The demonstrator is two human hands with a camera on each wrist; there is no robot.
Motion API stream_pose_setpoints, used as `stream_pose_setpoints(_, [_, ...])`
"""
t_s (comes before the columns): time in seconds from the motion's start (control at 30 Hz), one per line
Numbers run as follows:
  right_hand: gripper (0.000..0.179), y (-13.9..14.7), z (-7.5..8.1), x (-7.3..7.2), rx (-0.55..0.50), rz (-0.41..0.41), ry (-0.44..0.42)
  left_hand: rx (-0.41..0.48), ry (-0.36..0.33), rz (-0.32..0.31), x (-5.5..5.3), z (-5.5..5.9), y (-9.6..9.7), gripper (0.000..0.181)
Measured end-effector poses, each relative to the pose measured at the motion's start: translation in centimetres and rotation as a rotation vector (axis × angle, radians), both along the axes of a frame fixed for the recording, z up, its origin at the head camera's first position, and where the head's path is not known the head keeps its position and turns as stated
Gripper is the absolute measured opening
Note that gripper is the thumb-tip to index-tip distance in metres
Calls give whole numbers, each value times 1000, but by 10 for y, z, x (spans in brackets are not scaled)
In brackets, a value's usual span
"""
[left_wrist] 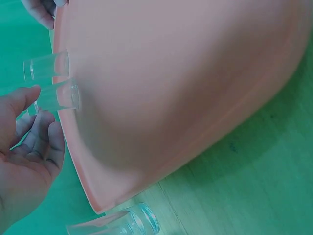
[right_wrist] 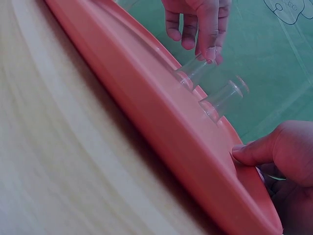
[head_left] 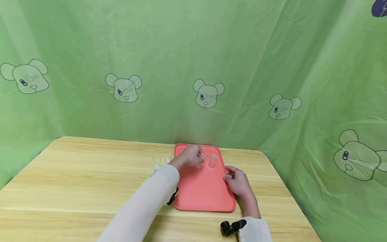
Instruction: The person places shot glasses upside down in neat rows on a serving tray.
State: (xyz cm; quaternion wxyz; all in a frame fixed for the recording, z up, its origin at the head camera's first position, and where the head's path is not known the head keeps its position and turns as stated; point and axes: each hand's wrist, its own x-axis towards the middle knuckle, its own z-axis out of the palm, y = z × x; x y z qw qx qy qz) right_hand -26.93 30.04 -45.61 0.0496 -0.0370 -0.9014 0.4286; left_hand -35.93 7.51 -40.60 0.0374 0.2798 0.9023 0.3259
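Observation:
My left hand reaches over the far part of a red tray. Its thumb and fingertips pinch the upper end of a small clear glass, whose base is right at the tray's surface in the right wrist view. Beside it, a second clear glass stands upright on the tray, to the right in the head view. My right hand grips the tray's right rim, its thumb over the edge and the other fingers partly hidden on the outside.
Left of the tray, more clear glasses stand on the wooden table, partly hidden by my left forearm. A green curtain with bear-head drawings hangs behind the table and along its sides.

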Motion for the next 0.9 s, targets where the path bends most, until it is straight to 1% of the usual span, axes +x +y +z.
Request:
stream_pose_setpoints(0.2, [45, 0, 0, 0, -3, 0, -4, 3, 2, -11, 0, 2, -2, 6])
stream_pose_setpoints(0.23, [45, 0, 0, 0, -4, 1, -7, 4, 18, -17, -1, 1, -2, 7])
stream_pose_setpoints(0.37, [45, 1, 0, 0, -4, 4, -12, -27, -6, -11, 1, 9, -6, 25])
stream_pose_setpoints(0.43, [45, 1, 0, 0, -8, 5, -13, -37, -16, -16, 2, 15, -9, 33])
stream_pose_setpoints(0.47, [45, 1, 0, 0, -7, 6, -12, -47, -37, -9, 2, 20, -11, 36])
stream_pose_setpoints(0.5, [45, 1, 0, 0, -7, 7, -12, -50, -37, -10, 2, 22, -14, 38])
stream_pose_setpoints(0.63, [45, 1, 0, 0, 1, 5, -5, -70, 5, -10, -1, 31, -25, 37])
stream_pose_setpoints(0.77, [45, 1, 0, 0, 3, 6, -6, -81, 45, -20, -1, 39, -39, 35])
stream_pose_setpoints(0.9, [45, 0, 0, -1, 1, 9, -8, -84, 62, -28, -1, 43, -57, 32])
